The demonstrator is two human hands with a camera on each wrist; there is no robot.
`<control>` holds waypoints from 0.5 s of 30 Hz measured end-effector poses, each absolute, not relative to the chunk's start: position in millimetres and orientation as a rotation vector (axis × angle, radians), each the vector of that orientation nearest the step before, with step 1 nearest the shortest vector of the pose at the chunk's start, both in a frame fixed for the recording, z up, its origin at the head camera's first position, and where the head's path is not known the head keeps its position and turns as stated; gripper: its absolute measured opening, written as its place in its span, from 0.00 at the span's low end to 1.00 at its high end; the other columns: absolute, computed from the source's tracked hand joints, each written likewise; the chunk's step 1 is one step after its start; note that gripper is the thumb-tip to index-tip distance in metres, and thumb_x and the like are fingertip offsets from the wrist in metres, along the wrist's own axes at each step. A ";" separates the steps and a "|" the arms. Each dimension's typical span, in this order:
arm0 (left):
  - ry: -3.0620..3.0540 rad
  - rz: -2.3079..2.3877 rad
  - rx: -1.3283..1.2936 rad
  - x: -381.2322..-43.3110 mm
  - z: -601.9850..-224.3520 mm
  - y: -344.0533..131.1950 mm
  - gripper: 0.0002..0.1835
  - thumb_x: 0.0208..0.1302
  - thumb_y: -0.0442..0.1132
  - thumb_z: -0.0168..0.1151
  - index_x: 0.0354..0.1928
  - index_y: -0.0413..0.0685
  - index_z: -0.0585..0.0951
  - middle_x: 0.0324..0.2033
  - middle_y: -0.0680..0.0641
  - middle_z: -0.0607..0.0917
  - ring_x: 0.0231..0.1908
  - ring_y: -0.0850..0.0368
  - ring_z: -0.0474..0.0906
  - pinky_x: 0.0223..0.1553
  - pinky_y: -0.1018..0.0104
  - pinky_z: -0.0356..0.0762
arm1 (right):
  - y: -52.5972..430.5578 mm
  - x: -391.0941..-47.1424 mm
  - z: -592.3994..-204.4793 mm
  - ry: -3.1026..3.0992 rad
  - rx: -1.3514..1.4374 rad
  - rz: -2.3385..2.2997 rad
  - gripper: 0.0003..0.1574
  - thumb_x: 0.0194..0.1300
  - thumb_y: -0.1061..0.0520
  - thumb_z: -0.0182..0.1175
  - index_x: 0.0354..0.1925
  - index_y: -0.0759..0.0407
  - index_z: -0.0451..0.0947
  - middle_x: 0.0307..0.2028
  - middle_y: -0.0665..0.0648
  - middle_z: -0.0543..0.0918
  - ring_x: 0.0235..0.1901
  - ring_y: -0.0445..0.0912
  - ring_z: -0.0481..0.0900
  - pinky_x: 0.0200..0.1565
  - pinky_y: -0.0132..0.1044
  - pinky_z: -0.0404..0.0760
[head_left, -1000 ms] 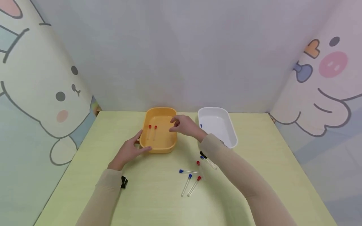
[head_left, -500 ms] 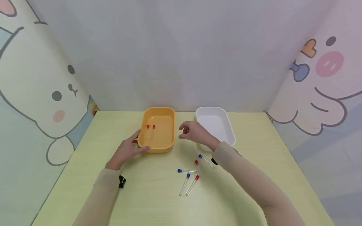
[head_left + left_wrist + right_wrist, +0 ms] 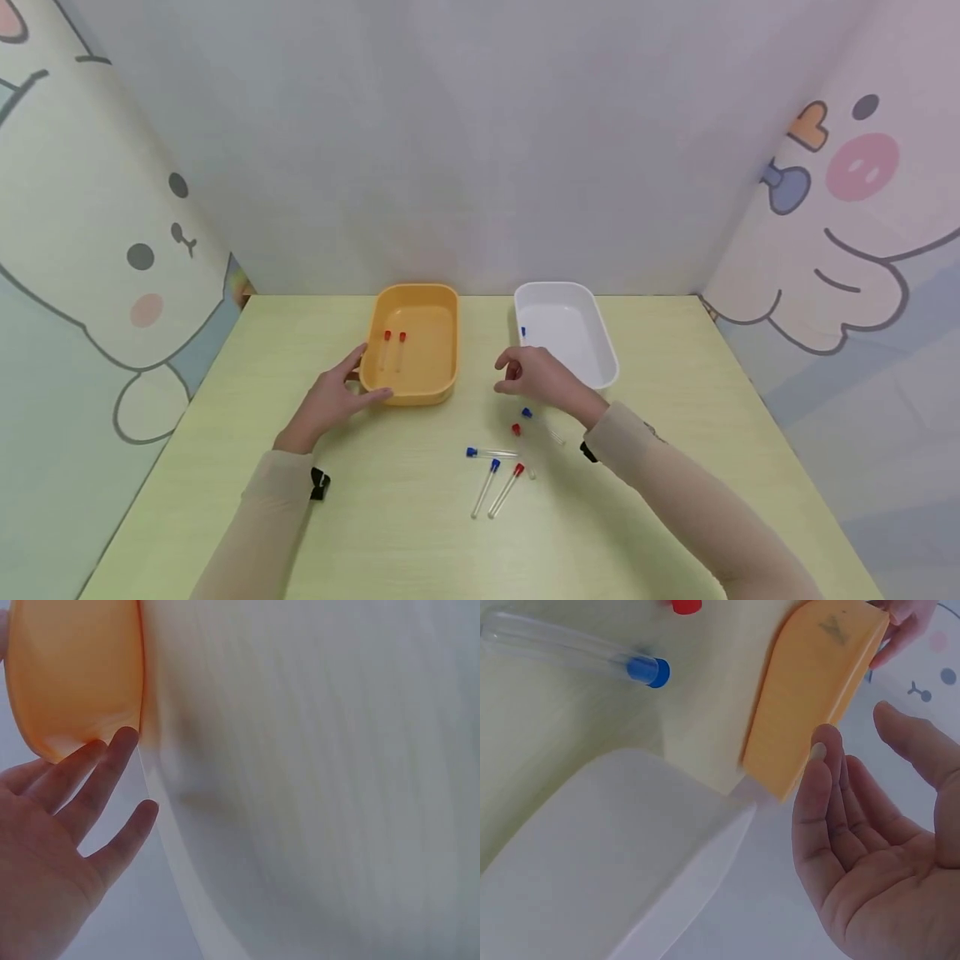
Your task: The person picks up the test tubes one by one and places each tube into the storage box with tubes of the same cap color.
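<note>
Head view: the left hand [image 3: 330, 407] rests against the near left corner of a rounded, rectangular orange plastic tray [image 3: 427, 385], its thumb along the near rim; the left wrist camera shows its fingers extended and spread, some fingertips touching the tray's outer wall. Inside the tray, on its left side, lie two clear tubes with red caps [image 3: 401, 352], side by side and apart.

The right hand [image 3: 542, 377] hangs over the table [image 3: 405, 533] at the near left corner of a similar white plastic tray [image 3: 592, 362]. Its fingers are loosely bent and hold nothing; in the right wrist view, thumb and fingertips stand apart. A blue cap [image 3: 523, 332] shows inside the white tray at its left wall, the rest hidden by the hand.

Just nearer than this hand, a blue-capped clear tube [image 3: 545, 428] lies slantwise on the table, beside a red-capped tube [image 3: 517, 431]. Nearer the person lie a sideways blue-capped tube [image 3: 495, 453], a slanted blue-capped tube [image 3: 484, 490] and, next to that, a slanted red-capped tube [image 3: 506, 492].
</note>
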State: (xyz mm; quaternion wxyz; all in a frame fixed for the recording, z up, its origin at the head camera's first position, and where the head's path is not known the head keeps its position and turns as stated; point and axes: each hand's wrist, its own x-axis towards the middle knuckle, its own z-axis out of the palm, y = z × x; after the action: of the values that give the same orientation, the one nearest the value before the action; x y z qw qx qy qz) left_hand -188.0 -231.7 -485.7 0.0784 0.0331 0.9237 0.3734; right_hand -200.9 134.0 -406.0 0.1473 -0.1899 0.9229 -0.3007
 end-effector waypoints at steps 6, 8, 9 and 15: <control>2.768 1.118 0.085 -187.0 -485.2 -232.3 0.66 0.52 0.74 0.70 0.84 0.54 0.49 0.72 0.36 0.72 0.67 0.39 0.72 0.63 0.40 0.76 | 138.2 -190.9 -411.6 2.644 -0.485 -0.834 0.23 0.64 0.56 0.72 0.53 0.65 0.82 0.32 0.53 0.84 0.30 0.42 0.78 0.36 0.33 0.79; 2.762 1.120 0.075 -187.1 -485.3 -232.1 0.66 0.52 0.75 0.70 0.84 0.55 0.48 0.72 0.36 0.72 0.67 0.39 0.72 0.64 0.39 0.75 | 139.6 -187.9 -412.8 2.649 -0.483 -0.816 0.22 0.64 0.56 0.72 0.53 0.65 0.82 0.32 0.52 0.84 0.30 0.43 0.77 0.36 0.33 0.78; 2.758 1.124 0.073 -187.2 -485.3 -232.0 0.66 0.52 0.75 0.70 0.84 0.55 0.48 0.73 0.37 0.71 0.68 0.39 0.71 0.64 0.39 0.75 | 140.6 -186.4 -413.9 2.652 -0.482 -0.812 0.22 0.64 0.56 0.73 0.53 0.65 0.83 0.32 0.52 0.84 0.29 0.43 0.77 0.36 0.33 0.78; 2.732 1.172 0.071 -186.5 -486.0 -230.6 0.66 0.52 0.73 0.71 0.84 0.55 0.48 0.74 0.37 0.69 0.68 0.39 0.71 0.66 0.39 0.74 | 147.3 -178.9 -425.5 2.665 -0.490 -0.802 0.21 0.63 0.57 0.73 0.51 0.66 0.83 0.30 0.52 0.83 0.29 0.42 0.76 0.35 0.32 0.77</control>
State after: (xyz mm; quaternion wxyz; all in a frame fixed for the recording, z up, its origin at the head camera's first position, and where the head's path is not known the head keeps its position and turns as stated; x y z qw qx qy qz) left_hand -186.5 -230.6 -486.0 0.0840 0.0237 0.9154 0.3929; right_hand -178.9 147.3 -425.5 0.1571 -0.1714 0.9313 -0.2803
